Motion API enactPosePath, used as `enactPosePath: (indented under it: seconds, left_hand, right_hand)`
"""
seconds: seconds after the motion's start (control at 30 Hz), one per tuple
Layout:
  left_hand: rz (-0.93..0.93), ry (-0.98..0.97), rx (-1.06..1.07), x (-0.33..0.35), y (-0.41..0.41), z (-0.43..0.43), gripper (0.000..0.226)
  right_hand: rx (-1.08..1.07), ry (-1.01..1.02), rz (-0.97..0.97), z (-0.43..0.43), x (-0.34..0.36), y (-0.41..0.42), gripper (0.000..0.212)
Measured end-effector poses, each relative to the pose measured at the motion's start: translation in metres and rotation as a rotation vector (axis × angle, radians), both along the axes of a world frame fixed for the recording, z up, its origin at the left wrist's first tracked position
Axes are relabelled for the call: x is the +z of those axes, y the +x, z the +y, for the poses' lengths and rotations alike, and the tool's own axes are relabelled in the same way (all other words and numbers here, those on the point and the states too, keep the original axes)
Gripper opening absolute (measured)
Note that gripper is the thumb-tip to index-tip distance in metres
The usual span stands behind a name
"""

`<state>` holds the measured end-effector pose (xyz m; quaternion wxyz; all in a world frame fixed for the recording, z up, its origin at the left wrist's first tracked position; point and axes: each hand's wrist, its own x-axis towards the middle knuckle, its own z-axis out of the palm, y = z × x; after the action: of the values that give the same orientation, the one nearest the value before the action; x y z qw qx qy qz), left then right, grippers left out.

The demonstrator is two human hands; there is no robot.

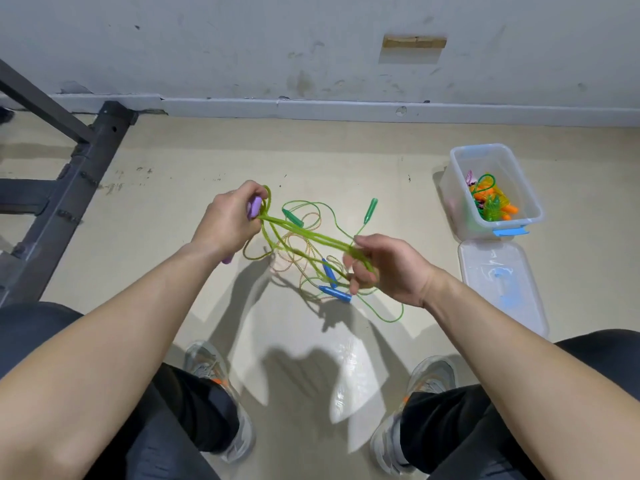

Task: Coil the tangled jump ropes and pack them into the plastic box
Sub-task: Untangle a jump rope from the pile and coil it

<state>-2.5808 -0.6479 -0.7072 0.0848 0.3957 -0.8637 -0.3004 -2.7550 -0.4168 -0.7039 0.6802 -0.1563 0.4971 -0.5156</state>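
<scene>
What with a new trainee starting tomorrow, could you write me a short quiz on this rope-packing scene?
1. True or false: the plastic box is empty.
2. The right hand holds loops of the yellow-green rope. Which handles does the left hand grip? A green; B purple; C orange.
3. Short answer: where is the box's lid?

Key
1. False: coiled ropes already lie in it.
2. B, the purple handles.
3. Off the box, lying on the floor beside it, on the person's side.
</scene>
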Motion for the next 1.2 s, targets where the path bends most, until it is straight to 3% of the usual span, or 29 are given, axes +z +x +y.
enactPosePath:
  seconds: [0.13,0.3,0.43,0.67,0.8,0.97,1.1,1.2]
  left_hand:
    - [-0.070,-0.014,-0.028,0.010,0.004,-0.015,0.037]
    - [-0.089,-0.067,-0.091,0.022,0.001,-0.028,0.037]
    - [-0.137,-0.086,-0.152,0.035,0.001,-0.039,0.036]
    - [-0.157,-0.064,-0.202,0.044,0.005,-0.052,0.028]
    - [-0.139,-0.085,-0.184,0.038,0.013,-0.064,0.030]
    - [-0.124,-0.064,-0.100,0.027,0.022,-0.076,0.036]
    - [-0.107,-0.015,-0.088,0.024,0.023,-0.082,0.040]
    - [-0.116,0.032,-0.094,0.022,0.020,-0.080,0.041]
  right_hand:
    - [0.108,-0.031,-0.048,0.003,-0.001,-0.003,0.042]
    - [0.166,-0.055,0.039,0.003,-0.003,0.000,0.044]
    - [0.271,0.016,0.279,0.003,-0.005,-0.002,0.045]
    - [0.284,0.070,0.390,0.014,-0.020,-0.014,0.008]
    - [0.322,0.135,0.726,0.014,-0.028,-0.012,0.015]
    - [0.249,0.121,0.551,0.018,-0.028,-0.015,0.016]
    - [0.205,0.247,0.719,0.019,-0.036,-0.020,0.036]
    - [0.246,0.376,0.840,0.017,-0.037,-0.019,0.034]
